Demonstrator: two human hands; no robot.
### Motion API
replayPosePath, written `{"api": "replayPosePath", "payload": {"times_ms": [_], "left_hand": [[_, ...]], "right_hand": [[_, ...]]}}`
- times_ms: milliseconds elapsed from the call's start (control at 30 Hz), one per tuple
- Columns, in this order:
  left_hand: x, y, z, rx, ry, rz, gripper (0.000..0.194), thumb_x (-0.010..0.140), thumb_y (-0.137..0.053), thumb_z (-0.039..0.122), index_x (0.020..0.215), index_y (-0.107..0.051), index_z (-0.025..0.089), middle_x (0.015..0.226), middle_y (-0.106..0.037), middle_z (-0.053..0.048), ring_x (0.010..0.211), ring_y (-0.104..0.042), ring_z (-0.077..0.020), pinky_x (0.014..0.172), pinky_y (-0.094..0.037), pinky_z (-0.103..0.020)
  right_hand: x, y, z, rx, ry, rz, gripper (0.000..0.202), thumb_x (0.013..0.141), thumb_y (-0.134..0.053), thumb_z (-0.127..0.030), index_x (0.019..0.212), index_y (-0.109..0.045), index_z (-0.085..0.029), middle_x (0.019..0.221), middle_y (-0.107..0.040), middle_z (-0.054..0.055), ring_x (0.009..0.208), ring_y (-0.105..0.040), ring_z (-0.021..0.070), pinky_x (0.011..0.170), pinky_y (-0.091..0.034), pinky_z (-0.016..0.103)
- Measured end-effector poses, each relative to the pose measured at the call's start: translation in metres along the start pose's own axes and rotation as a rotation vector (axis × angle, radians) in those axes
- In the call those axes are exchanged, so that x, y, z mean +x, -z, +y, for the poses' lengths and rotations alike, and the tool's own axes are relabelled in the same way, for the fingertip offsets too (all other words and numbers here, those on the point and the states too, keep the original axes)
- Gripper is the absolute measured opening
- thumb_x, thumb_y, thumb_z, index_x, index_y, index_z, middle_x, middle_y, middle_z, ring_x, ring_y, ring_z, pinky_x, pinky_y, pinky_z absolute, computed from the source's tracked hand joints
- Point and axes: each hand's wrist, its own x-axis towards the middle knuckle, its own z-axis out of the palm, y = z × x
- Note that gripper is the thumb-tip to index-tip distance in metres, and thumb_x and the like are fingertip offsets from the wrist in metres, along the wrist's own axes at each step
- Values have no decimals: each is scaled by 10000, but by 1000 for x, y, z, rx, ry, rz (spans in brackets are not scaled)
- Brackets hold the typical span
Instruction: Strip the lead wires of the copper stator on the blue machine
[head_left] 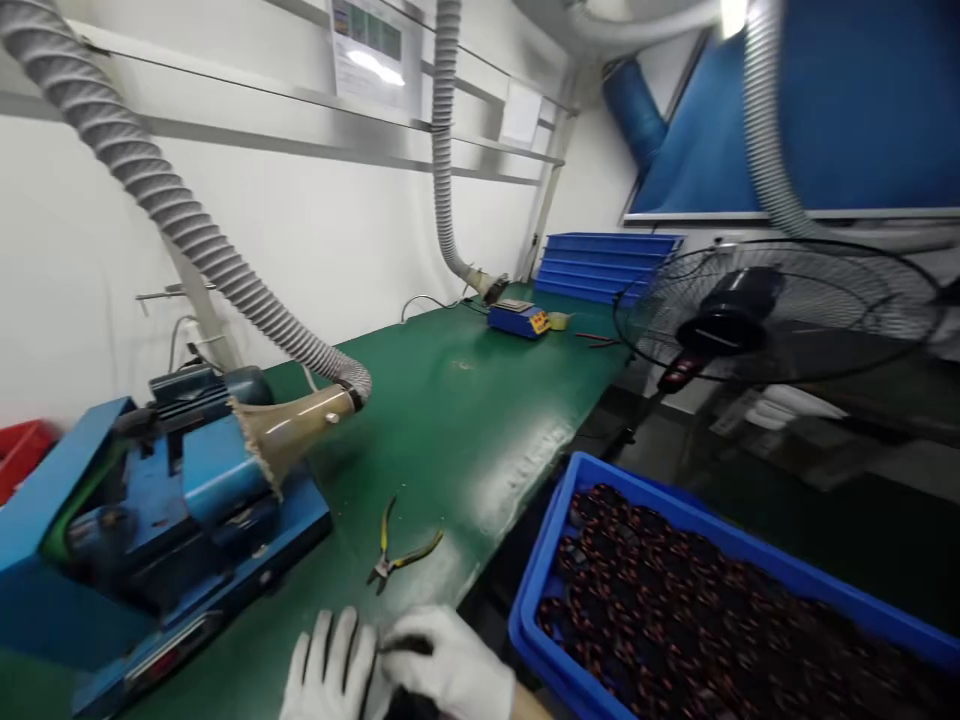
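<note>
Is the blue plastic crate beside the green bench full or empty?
Nearly full: the blue plastic crate holds small dark coiled parts heaped almost to its rim.

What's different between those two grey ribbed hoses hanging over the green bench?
The near hose looks thicker and slants down from the upper left; the far hose looks thinner and drops almost straight. The near hose ends in a wide tan funnel by the blue machine; the far hose ends in a small nozzle near a blue box. Both are grey, corrugated, and end just above the bench.
</note>
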Motion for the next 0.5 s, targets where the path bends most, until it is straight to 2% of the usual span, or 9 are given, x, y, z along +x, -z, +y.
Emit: {"api": "replayPosePath", "payload": {"times_ms": [33, 67, 133, 200, 267, 300, 367, 433, 500], "left_hand": [[-1, 1, -4, 115, -108, 50, 510, 749, -620, 377, 1252, -609, 295, 1254, -641, -139, 1047, -650, -439, 783, -528, -587], [-2, 3, -4, 204, -111, 90, 595, 723, -620, 504, 1270, -597, 273, 1275, -630, -145, 1081, -633, -435, 809, -522, -580], [2, 9, 5, 348, -119, 119, 653, 696, -602, 583, 1253, -615, 243, 1272, -643, -141, 1090, -634, -408, 817, -540, -535], [13, 14, 30, 399, -136, 129, 643, 706, -588, 594, 1212, -645, 201, 1249, -658, -154, 1085, -641, -397, 817, -562, -509], [32, 17, 66, 313, -225, 122, 638, 730, -569, 613, 1188, -652, 178, 1221, -674, -161, 1064, -655, -395, 795, -586, -501], [44, 18, 87, 216, -295, 98, 625, 748, -560, 612, 1196, -643, 183, 1217, -678, -152, 1064, -658, -388, 789, -595, -491], [70, 18, 129, -49, -417, -1, 546, 787, -577, 534, 1223, -612, 207, 1224, -679, -132, 1114, -638, -354, 860, -579, -457], [97, 16, 170, -313, -448, -109, 476, 819, -589, 412, 1255, -579, 220, 1240, -671, -136, 1173, -603, -328, 973, -512, -450], [119, 12, 204, -397, -511, -133, 478, 792, -615, 418, 1224, -592, 214, 1198, -693, -146, 1089, -654, -335, 949, -522, -458]], "right_hand": [[-12, 26, 11, -18, 1, -24, 147, 720, -702, -190, 768, -789, -298, 761, -780, -64, 712, -720, 144, 683, -517, 163], [-24, 55, 25, -52, -18, -21, 174, 729, -678, -175, 775, -790, -300, 765, -780, -60, 724, -721, 144, 696, -516, 167], [-46, 117, 62, -169, -109, 57, 241, 796, -568, -173, 855, -789, -249, 829, -783, 8, 786, -720, 173, 744, -518, 219], [-65, 172, 107, -319, -230, 143, 301, 825, -501, -205, 925, -784, -183, 946, -770, 113, 891, -708, 244, 838, -498, 336], [-82, 210, 147, -438, -328, 157, 352, 815, -464, -185, 953, -786, -143, 1016, -745, 183, 939, -697, 293, 858, -475, 403], [-90, 220, 163, -468, -350, 131, 341, 796, -494, -178, 976, -782, -149, 1053, -736, 187, 951, -695, 306, 859, -476, 411], [-104, 226, 185, -480, -344, 50, 348, 769, -549, -156, 1038, -763, -209, 1148, -713, 146, 1000, -685, 295, 886, -481, 385], [-112, 221, 193, -468, -299, -31, 394, 772, -574, -146, 1116, -721, -273, 1275, -651, 97, 1087, -649, 271, 945, -465, 362], [-115, 213, 192, -470, -250, -92, 435, 802, -535, -128, 1179, -678, -292, 1391, -556, 80, 1171, -596, 260, 1001, -427, 371]]}}
